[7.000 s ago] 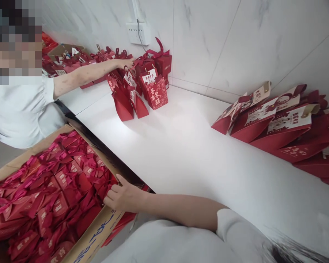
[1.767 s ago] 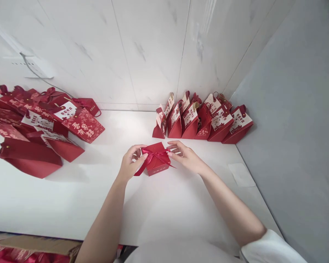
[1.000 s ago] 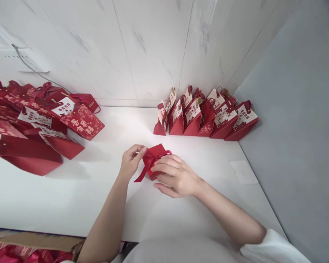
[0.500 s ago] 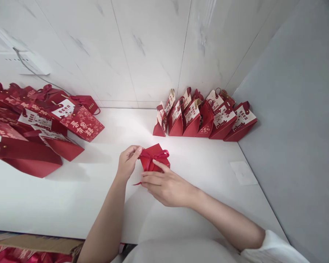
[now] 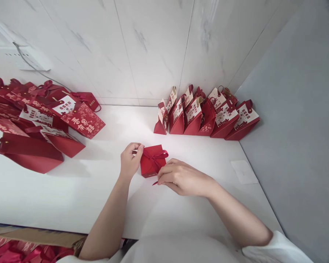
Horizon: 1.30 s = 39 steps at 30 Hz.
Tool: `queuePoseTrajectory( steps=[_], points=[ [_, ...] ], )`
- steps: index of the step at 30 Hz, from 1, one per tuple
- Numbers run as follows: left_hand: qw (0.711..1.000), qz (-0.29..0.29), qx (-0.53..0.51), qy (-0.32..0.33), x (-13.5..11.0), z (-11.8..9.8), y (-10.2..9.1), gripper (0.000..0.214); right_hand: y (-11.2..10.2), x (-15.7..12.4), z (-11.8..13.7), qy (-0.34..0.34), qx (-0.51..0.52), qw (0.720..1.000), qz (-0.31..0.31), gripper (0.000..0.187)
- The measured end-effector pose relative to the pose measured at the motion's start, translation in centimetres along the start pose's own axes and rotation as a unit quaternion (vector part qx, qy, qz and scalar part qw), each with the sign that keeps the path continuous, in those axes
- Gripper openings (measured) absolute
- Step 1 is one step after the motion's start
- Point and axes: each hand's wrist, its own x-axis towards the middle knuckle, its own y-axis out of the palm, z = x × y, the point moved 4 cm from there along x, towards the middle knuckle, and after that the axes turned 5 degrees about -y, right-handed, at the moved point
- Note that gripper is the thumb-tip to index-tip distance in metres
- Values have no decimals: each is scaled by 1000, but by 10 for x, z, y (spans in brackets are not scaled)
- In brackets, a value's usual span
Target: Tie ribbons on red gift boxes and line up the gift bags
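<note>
A small red gift box [image 5: 147,167] sits on the white table in front of me, with a dark pink ribbon [image 5: 154,158] tied in a bow on its top. At its left upper corner, my left hand [image 5: 131,157] is closed in a pinch on the ribbon's left side; the fingers hide most of what they grip. My right hand [image 5: 182,178] is at the box's near right side, fingers pinched together on a ribbon tail whose pointed end pokes out below them. One bow loop shows at the upper right of the box.
Several red gift bags [image 5: 83,119] crowd the table's left side. More red and white gift bags [image 5: 178,117] stand by the wall at the right back. A white square [image 5: 244,171] lies near the grey partition. A cardboard box [image 5: 38,235] of red items is at lower left.
My right hand has moved right, off the top of the box, and its fingers have closed on the ribbon tail, drawing it rightward. My left hand stays at the box's left corner.
</note>
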Motion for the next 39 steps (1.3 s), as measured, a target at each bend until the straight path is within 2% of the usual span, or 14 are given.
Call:
queuePoseTrajectory(
  steps=[5, 8, 10, 12, 15, 19, 23, 25, 29, 32, 35, 37, 39],
  points=[
    [990, 70, -120, 9, 1, -2, 1, 25, -3, 0, 2, 11, 17, 1000, 2, 19],
    [987, 127, -95, 2, -3, -3, 6, 34, -10, 0, 2, 20, 40, 999, 7, 20],
    [987, 145, -69, -12, -5, -3, 8, 41, -14, -1, -2, 37, 43, 998, -5, 25],
    [986, 153, -56, -31, -6, -2, 8, 44, -19, -3, -8, 83, 18, 996, -33, 24],
    [982, 174, -50, -56, -7, -1, 8, 47, -23, -7, -19, 195, -43, 978, -66, 16],
    [976, 200, -55, -70, -10, -4, 10, 48, -18, -9, -22, 279, -78, 957, -35, 28],
    [974, 206, -55, -75, -11, -6, 11, 45, -11, -9, -21, 301, -145, 942, 18, 51],
    [971, 217, -58, -78, -11, -6, 12, 42, -8, -9, -23, 297, -156, 942, 22, 59],
    [966, 235, -65, -82, -11, -5, 14, 40, -5, -10, -35, 297, -136, 945, -4, 57],
    [965, 236, -67, -87, -11, -5, 14, 41, -3, -12, -46, 309, -51, 950, -3, 55],
    [965, 232, -77, -95, -12, -5, 14, 42, -7, -12, -46, 288, 19, 956, -48, 50],
    [964, 232, -87, -101, -12, -5, 14, 43, -16, -11, -39, 282, 12, 951, -125, 45],
    [963, 231, -91, -100, -12, -5, 14, 43, -25, -11, -27, 297, -21, 934, -196, 40]
  ],
)
